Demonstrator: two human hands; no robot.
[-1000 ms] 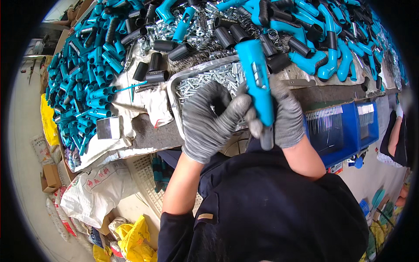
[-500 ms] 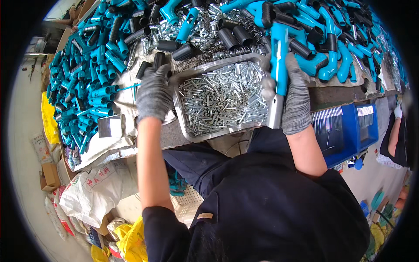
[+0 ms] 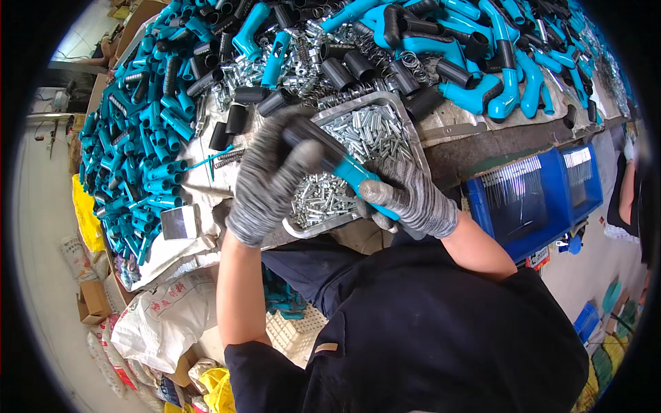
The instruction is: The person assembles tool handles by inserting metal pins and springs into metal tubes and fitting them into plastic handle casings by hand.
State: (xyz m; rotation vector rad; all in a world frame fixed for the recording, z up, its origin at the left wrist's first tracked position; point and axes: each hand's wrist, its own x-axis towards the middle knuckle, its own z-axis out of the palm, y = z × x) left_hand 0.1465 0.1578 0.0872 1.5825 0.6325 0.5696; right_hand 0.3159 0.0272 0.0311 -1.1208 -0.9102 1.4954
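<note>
A teal plastic tube (image 3: 354, 173) slants across the metal tray, in front of me. My right hand (image 3: 416, 199), in a grey knit glove, is closed round its lower end. At its upper end sits a black sleeve (image 3: 315, 135); my gloved left hand (image 3: 265, 182) grips this part, thumb on the near side. Whether the sleeve is fully seated on the tube is hidden by my fingers. Beneath both hands lies the metal tray (image 3: 416, 138), filled with small silver pins (image 3: 372, 134) and partly covered by hands and tube.
Teal housings (image 3: 131, 162) are heaped at left, and curved teal handles (image 3: 509, 96) at right. Metal fittings (image 3: 241, 72) and black sleeves (image 3: 275, 103) lie behind the tray. A phone-like slab (image 3: 179, 223) rests near the left edge. Blue bins (image 3: 513, 206) stand at right.
The teal tube has come down from upright at the right to a slant over the tray. My left hand has moved right, from beside black sleeves, to the tube's upper end with a black sleeve.
</note>
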